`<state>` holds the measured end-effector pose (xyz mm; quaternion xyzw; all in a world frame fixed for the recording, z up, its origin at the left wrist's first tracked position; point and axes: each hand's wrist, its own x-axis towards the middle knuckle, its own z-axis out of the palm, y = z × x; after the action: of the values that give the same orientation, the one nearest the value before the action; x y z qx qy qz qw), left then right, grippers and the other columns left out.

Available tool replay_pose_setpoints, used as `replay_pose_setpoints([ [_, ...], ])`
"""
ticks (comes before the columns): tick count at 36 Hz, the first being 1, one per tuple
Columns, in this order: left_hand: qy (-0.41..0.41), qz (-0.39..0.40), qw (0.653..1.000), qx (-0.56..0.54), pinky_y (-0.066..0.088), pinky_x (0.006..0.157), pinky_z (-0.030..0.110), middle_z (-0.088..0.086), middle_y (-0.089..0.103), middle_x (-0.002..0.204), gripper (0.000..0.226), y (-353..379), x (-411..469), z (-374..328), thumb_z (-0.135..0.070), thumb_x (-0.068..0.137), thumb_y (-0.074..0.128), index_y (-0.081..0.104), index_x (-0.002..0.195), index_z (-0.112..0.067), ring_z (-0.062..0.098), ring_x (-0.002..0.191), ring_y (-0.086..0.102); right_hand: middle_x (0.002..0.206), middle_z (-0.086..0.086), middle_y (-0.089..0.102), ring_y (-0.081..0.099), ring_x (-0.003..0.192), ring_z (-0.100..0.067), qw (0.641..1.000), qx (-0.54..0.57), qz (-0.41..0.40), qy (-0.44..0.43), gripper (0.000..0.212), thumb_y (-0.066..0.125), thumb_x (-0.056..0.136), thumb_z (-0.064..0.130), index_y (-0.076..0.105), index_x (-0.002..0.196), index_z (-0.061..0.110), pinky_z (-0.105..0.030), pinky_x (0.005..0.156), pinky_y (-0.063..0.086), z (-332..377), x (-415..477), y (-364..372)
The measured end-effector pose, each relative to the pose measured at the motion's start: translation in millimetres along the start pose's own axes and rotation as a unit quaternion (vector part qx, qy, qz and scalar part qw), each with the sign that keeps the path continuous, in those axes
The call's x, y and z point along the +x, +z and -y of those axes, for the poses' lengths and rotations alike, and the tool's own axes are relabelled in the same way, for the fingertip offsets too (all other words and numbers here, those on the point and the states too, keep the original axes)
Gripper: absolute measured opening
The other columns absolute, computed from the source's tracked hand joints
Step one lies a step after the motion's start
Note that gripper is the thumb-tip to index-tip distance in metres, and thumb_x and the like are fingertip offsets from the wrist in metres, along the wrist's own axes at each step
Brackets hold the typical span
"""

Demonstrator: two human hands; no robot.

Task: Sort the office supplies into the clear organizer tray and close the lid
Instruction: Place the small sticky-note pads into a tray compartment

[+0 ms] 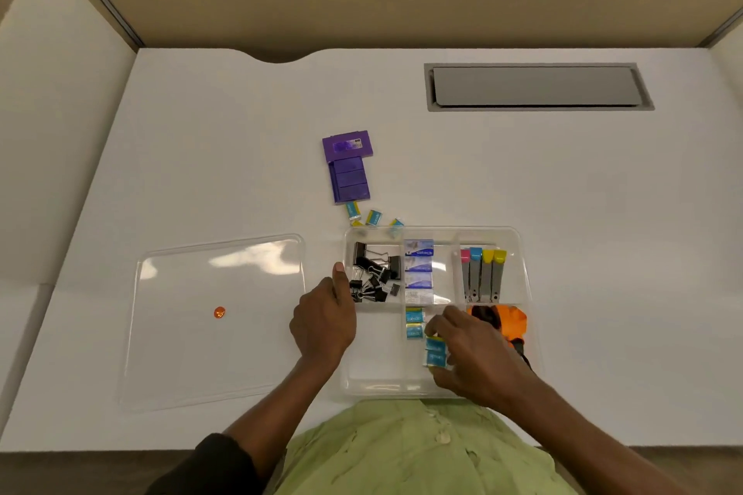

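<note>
Right hand [470, 358]: I see it pinching two small blue-and-yellow wrapped packets [436, 352], low in the middle compartment of the clear plastic organizer tray [522, 261]
Left hand [323, 323]: holds nothing, thumb against the tray's left wall
Nearby: black binder clips [374, 273] beside the thumb; three loose packets [372, 217] beyond the tray's far rim
Clear flat lid [213, 317]: off, left of the tray
</note>
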<state>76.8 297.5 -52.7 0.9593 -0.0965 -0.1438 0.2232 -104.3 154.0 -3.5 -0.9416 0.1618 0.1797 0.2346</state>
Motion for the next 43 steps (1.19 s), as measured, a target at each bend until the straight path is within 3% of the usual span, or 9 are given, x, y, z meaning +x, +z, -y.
replay_pose_setpoints([
  [6, -0.004, 0.004, 1.0, -0.001, 0.046, 0.075, 0.039, 0.015, 0.077, 0.095, 0.072, 0, 0, 0, -0.06, 0.109, 0.022, 0.075, 0.09, -0.015, 0.042, 0.094, 0.07, 0.135, -0.003, 0.049, 0.059, 0.114, -0.02, 0.999, -0.024, 0.044, -0.021, 0.05, 0.068, 0.091, 0.033, 0.046, 0.134, 0.021, -0.032, 0.094, 0.054, 10, 14, 14],
  [15, -0.011, 0.008, 1.0, -0.004, 0.058, 0.077, 0.045, 0.013, 0.075, 0.085, 0.072, 6, 3, 5, -0.062, 0.107, 0.021, 0.068, 0.078, -0.015, 0.04, 0.085, 0.07, 0.138, 0.001, 0.043, 0.052, 0.125, -0.018, 0.999, 0.015, -0.007, 0.045, 0.051, 0.072, 0.09, 0.027, 0.048, 0.135, 0.028, -0.031, 0.098, 0.054, 13, 5, 36],
  [21, 0.004, 0.001, 1.0, -0.005, 0.053, 0.071, 0.038, 0.011, 0.075, 0.081, 0.077, 7, 3, 6, -0.064, 0.103, 0.015, 0.067, 0.077, -0.013, 0.037, 0.081, 0.07, 0.132, 0.005, 0.045, 0.055, 0.118, -0.015, 0.995, 0.054, -0.041, 0.069, 0.051, 0.077, 0.085, 0.024, 0.045, 0.124, 0.03, -0.03, 0.091, 0.058, 18, 7, 42],
  [27, 0.011, 0.001, 1.0, 0.004, 0.044, 0.069, 0.036, 0.013, 0.075, 0.084, 0.08, 6, 3, 5, -0.067, 0.101, 0.013, 0.068, 0.08, -0.013, 0.039, 0.084, 0.07, 0.128, 0.005, 0.048, 0.053, 0.115, -0.013, 0.994, 0.058, -0.036, 0.088, 0.048, 0.075, 0.086, 0.03, 0.047, 0.124, 0.027, -0.029, 0.094, 0.055, 20, 9, 41],
  [36, -0.006, 0.008, 1.0, 0.004, 0.051, 0.066, 0.036, 0.009, 0.072, 0.075, 0.081, 5, 3, 5, -0.069, 0.1, 0.012, 0.065, 0.073, -0.013, 0.034, 0.075, 0.069, 0.137, 0.004, 0.047, 0.052, 0.123, -0.014, 0.99, 0.069, 0.0, 0.121, 0.054, 0.074, 0.087, 0.034, 0.044, 0.13, 0.028, -0.03, 0.1, 0.053, 22, 12, 26],
  [38, -0.01, 0.006, 1.0, -0.001, 0.056, 0.067, 0.039, 0.007, 0.07, 0.071, 0.083, 5, 3, 6, -0.072, 0.097, 0.009, 0.062, 0.07, -0.013, 0.033, 0.071, 0.067, 0.128, 0.005, 0.054, 0.057, 0.116, -0.013, 0.989, 0.076, 0.0, 0.125, 0.042, 0.076, 0.086, 0.031, 0.051, 0.12, 0.027, -0.03, 0.096, 0.055, 25, 12, 9],
  [40, -0.018, 0.01, 1.0, -0.003, 0.056, 0.068, 0.04, 0.008, 0.069, 0.071, 0.081, 6, 3, 6, -0.071, 0.099, 0.012, 0.061, 0.069, -0.013, 0.033, 0.071, 0.066, 0.102, 0.012, 0.06, 0.061, 0.092, -0.006, 0.989, 0.079, -0.038, 0.115, 0.022, 0.077, 0.085, 0.029, 0.056, 0.094, 0.029, -0.023, 0.084, 0.057, 28, 14, -16],
  [43, -0.026, 0.011, 1.0, -0.005, 0.052, 0.069, 0.039, 0.01, 0.07, 0.074, 0.072, 4, 3, 3, -0.063, 0.106, 0.024, 0.061, 0.07, -0.013, 0.035, 0.074, 0.065, 0.073, 0.014, 0.063, 0.06, 0.067, 0.0, 0.978, 0.111, -0.135, 0.111, 0.019, 0.079, 0.083, 0.028, 0.061, 0.075, 0.029, -0.017, 0.064, 0.052, 30, 28, -60],
])
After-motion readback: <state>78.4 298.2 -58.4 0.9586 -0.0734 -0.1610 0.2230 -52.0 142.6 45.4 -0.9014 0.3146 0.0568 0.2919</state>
